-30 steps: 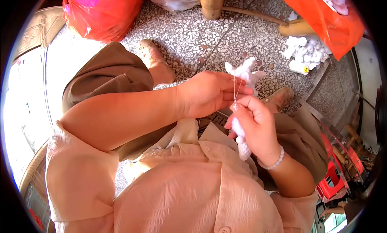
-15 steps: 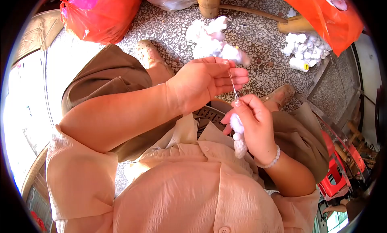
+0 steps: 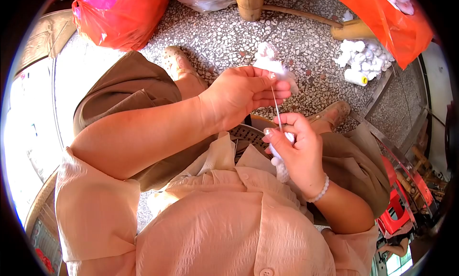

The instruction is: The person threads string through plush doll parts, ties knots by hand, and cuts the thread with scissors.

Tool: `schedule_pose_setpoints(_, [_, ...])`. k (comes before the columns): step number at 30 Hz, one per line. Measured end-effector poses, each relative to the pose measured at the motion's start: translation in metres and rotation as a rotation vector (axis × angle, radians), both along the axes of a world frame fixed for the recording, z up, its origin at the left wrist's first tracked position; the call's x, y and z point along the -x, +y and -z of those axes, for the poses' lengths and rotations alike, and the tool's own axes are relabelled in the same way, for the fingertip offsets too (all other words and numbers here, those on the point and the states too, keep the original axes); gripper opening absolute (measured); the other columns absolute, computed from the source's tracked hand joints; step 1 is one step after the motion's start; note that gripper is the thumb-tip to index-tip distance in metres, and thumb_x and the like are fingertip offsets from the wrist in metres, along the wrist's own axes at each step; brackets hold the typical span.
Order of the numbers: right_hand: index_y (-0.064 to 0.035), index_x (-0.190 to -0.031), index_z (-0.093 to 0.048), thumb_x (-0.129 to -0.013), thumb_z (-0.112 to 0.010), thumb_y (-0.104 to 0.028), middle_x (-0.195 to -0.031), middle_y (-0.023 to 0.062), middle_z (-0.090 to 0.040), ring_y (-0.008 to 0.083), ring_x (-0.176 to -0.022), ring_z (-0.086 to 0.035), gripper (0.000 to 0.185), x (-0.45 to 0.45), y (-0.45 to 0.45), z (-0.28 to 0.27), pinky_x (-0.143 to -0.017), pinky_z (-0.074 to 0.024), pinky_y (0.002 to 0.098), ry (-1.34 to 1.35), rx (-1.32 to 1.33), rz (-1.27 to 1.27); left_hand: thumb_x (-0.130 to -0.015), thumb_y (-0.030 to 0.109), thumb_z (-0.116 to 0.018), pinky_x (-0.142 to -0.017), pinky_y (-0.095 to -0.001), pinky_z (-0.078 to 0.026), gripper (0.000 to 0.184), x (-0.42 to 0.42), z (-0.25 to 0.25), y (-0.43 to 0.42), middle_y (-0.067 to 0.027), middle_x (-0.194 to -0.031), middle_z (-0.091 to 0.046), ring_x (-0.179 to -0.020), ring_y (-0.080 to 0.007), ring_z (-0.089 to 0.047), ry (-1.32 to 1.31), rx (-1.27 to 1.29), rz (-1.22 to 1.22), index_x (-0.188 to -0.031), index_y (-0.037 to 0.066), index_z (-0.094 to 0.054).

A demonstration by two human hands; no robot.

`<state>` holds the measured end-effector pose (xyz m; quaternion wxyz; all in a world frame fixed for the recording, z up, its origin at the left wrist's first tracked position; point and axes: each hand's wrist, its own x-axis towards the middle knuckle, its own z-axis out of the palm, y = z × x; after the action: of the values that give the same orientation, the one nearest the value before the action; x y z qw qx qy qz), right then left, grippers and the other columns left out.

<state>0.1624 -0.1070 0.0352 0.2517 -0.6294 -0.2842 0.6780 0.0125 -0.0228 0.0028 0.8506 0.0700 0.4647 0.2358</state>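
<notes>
My left hand (image 3: 239, 95) is closed in a pinch, thumb against index finger, on a thin white thread (image 3: 277, 108). The thread runs taut down to my right hand (image 3: 300, 149), which wears a beaded bracelet. Its fingers close around a small fluffy white piece (image 3: 281, 168), whose lower end hangs below the palm. Whether a needle is in either pinch cannot be made out. Just beyond my left fingertips shows another fluffy white piece (image 3: 270, 61), partly hidden by the hand; whether it hangs or lies on the floor is unclear.
On the speckled floor (image 3: 210, 37), a pile of white puffs (image 3: 363, 56) lies beside a thread spool (image 3: 355, 77). Red plastic bags (image 3: 124, 18) and bamboo legs (image 3: 249, 6) stand farther off. A perforated basket (image 3: 246, 132) sits between my knees, and a red stool (image 3: 397, 211) at right.
My right hand has shifted slightly down and left, its thumb now over the white piece. The thread's separate strands have drawn together. The fluffy piece beyond my left hand has moved right and down.
</notes>
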Motion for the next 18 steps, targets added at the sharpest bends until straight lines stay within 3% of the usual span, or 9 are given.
schedule_pose_setpoints(5, [-0.0009,-0.102,-0.052,-0.079,-0.068,-0.01,-0.073,0.0069,-0.066,0.0063,-0.05,-0.056,0.029,0.0008,-0.0006,-0.0027,-0.045,-0.0442,0.0215,-0.129,-0.152,-0.107,-0.09,0.009,-0.052,-0.084,-0.0346,-0.05,0.011,0.0002,0.0016,0.0002,-0.0153,-0.096,-0.063,-0.092,-0.0246,-0.062,0.02,0.011,-0.022,-0.093,-0.002,-0.052])
schedule_pose_setpoints(15, [-0.0031,-0.125,-0.04,-0.072,-0.074,-0.014,-0.075,0.0092,-0.066,0.0195,-0.062,-0.064,0.064,0.003,-0.0072,-0.001,-0.056,-0.0497,0.0285,-0.359,-0.421,-0.271,-0.089,0.009,-0.054,-0.083,-0.0374,-0.05,0.009,0.0029,0.0031,0.0021,-0.0153,-0.094,-0.063,-0.088,-0.0262,-0.063,-0.037,0.01,0.005,-0.093,0.001,-0.053])
schedule_pose_setpoints(18, [-0.0035,-0.121,-0.042,-0.072,-0.074,-0.014,-0.074,0.0098,-0.066,0.0212,-0.063,-0.064,0.06,0.0038,-0.0045,-0.0054,-0.057,-0.0501,0.0289,-0.356,-0.413,-0.265,-0.089,0.008,-0.052,-0.084,-0.0375,-0.05,0.007,0.0027,0.0036,0.0035,-0.0153,-0.094,-0.063,-0.088,-0.0263,-0.063,-0.043,0.035,-0.014,-0.091,0.001,-0.053])
